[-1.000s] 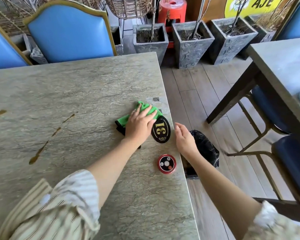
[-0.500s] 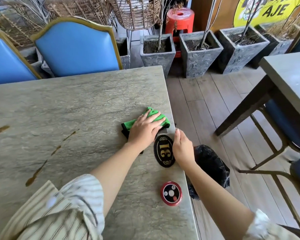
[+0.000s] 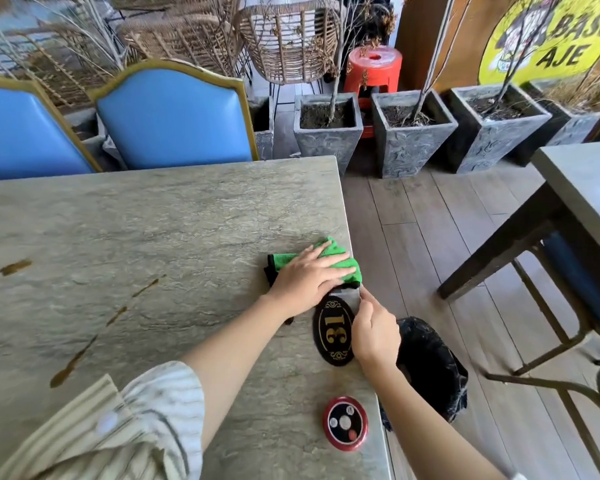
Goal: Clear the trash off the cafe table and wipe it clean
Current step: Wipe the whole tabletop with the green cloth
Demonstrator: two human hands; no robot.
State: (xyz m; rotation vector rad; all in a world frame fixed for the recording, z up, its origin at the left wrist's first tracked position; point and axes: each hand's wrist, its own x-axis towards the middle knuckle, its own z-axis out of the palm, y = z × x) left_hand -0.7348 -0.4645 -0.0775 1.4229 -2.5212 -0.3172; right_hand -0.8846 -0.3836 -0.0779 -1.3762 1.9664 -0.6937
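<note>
Trash looks cleared from the worktop (image 3: 160,230), so wiping is under way: the left hand (image 3: 305,277) lies flat on the green cloth (image 3: 340,259) at the right edge. The right hand (image 3: 373,329) pinches, grip narrow, a small grey scrap (image 3: 345,293) beside the number plaque (image 3: 333,332). Next comes lifting that scrap clear, then sweeping the cloth toward the brown streaks (image 3: 80,355) at left.

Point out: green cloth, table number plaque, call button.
green cloth (image 3: 342,258), head view, bare fold beyond the fingers.
table number plaque (image 3: 333,330), head view, on the digits.
call button (image 3: 345,423), head view, centre of face.
</note>
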